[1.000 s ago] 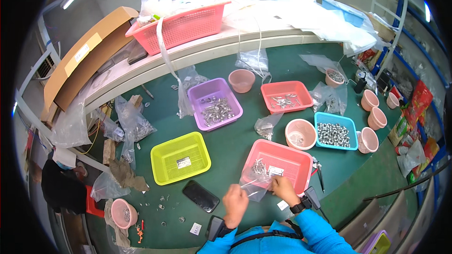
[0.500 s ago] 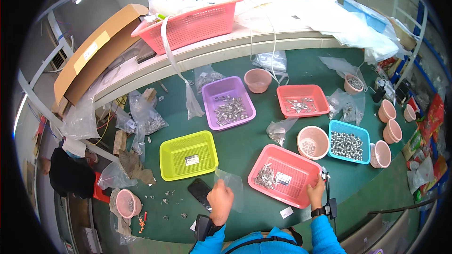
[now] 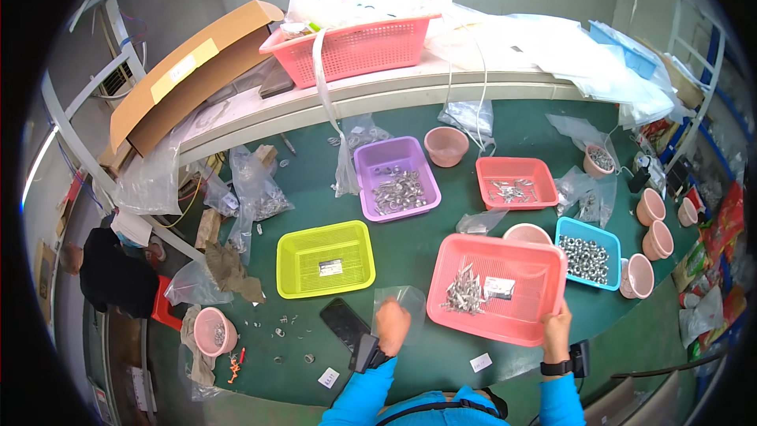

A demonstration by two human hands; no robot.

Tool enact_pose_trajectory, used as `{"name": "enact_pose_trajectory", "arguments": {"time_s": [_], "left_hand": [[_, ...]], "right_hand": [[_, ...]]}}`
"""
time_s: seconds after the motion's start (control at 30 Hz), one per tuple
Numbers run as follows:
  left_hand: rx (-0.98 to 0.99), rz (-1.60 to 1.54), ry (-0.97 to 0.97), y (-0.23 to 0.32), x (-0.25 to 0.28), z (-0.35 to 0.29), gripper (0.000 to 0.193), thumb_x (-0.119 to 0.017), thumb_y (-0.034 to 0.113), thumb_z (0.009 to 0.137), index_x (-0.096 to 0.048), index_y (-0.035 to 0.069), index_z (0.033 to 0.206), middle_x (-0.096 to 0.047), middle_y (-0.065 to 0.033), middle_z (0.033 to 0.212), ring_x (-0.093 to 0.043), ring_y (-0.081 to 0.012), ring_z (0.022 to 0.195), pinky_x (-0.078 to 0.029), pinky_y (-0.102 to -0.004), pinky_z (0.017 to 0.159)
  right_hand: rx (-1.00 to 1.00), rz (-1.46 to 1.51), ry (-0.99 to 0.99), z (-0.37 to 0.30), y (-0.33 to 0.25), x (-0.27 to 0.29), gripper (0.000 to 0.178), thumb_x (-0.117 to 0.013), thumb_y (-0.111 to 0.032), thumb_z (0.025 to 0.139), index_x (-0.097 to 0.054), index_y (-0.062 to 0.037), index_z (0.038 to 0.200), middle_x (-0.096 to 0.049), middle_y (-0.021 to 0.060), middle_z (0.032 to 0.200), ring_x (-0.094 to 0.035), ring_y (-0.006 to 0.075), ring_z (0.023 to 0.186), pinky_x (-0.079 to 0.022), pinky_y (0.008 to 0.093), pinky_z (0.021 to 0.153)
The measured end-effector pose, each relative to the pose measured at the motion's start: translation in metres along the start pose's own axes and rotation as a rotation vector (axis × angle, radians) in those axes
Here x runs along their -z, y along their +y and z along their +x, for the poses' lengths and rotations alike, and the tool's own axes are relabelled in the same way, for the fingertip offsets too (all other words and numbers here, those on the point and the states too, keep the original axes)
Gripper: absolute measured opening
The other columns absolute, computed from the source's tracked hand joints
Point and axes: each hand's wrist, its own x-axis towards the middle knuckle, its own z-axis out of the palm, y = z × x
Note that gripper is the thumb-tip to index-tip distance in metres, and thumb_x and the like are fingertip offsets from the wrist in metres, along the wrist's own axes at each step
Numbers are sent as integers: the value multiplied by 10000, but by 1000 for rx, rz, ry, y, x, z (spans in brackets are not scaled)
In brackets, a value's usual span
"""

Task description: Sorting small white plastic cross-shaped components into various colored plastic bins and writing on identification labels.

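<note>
My right hand [image 3: 557, 333] is closed on the near right rim of a pink plastic tray [image 3: 505, 256]. The tray is raised off the green table and partly covers a round pink bowl [image 3: 528, 231] behind it. Slim silver metal pieces [image 3: 466, 293] lie heaped in its left half, beside a small label card [image 3: 499, 288]. My left hand [image 3: 392, 326] is closed on a clear plastic bag [image 3: 412, 300], just left of the tray. A black phone [image 3: 342, 319] lies left of that hand, below a lime-green tray [image 3: 295, 260] holding a card.
Behind stand a purple tray [image 3: 367, 159] and a red tray [image 3: 516, 164], both with metal parts. A blue tray [image 3: 579, 229] of nut-like rings and several pink bowls [image 3: 636, 276] are on the right. A pink basket [image 3: 363, 54] sits on the shelf. Someone in black [image 3: 118, 276] is at far left.
My right hand has lifted the pink tray, which now overlaps the bowl behind it. My left hand still has the bag. The whole view has shifted slightly.
</note>
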Motion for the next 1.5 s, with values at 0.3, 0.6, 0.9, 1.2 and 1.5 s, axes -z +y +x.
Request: {"name": "enact_pose_trajectory", "arguments": {"time_s": [0.3, 0.6, 0.9, 1.2, 1.5], "left_hand": [[78, -457, -255, 34, -44, 7, 213, -432, 110, 730, -480, -97, 738, -540, -233, 602, -558, -331, 500, -448, -385, 506], [149, -997, -342, 22, -64, -11, 246, -317, 135, 851, -462, -31, 741, -464, -78, 502, -468, -164, 389, -387, -288, 384], [351, -1173, -334, 3, -74, -23, 302, -303, 204, 870, -430, 15, 672, -441, -51, 480, -411, -119, 371, -323, -256, 338], [458, -1279, -329, -7, -74, -25, 281, -316, 217, 869, -434, 19, 708, -404, -18, 482, -379, -98, 370, -298, -233, 323], [418, -1246, -353, -22, -84, -26, 236, -346, 193, 857, -515, 28, 862, -469, -26, 589, -437, -114, 463, -345, -224, 394]], "right_hand": [[457, -314, -54, -32, -92, -22, 457, -349, 118, 659, -416, 46, 1106, -463, 143, 1086, -454, 191, 988, -355, 256, 817], [692, -690, -197, -61, -103, -61, 532, -382, 158, 628, -431, -24, 1126, -303, 235, 1231, -322, 347, 1135, -302, 331, 901], [763, -821, -232, -76, -90, -77, 533, -419, 152, 607, -454, -39, 1104, -326, 253, 1202, -343, 377, 1105, -309, 364, 898], [907, -894, -237, -85, -87, -94, 519, -430, 148, 587, -501, -54, 1060, -360, 253, 1172, -355, 394, 1087, -296, 401, 902], [941, -960, -317, -91, -80, -99, 530, -444, 138, 570, -529, -101, 1036, -375, 248, 1160, -361, 406, 1074, -299, 427, 891]]}}
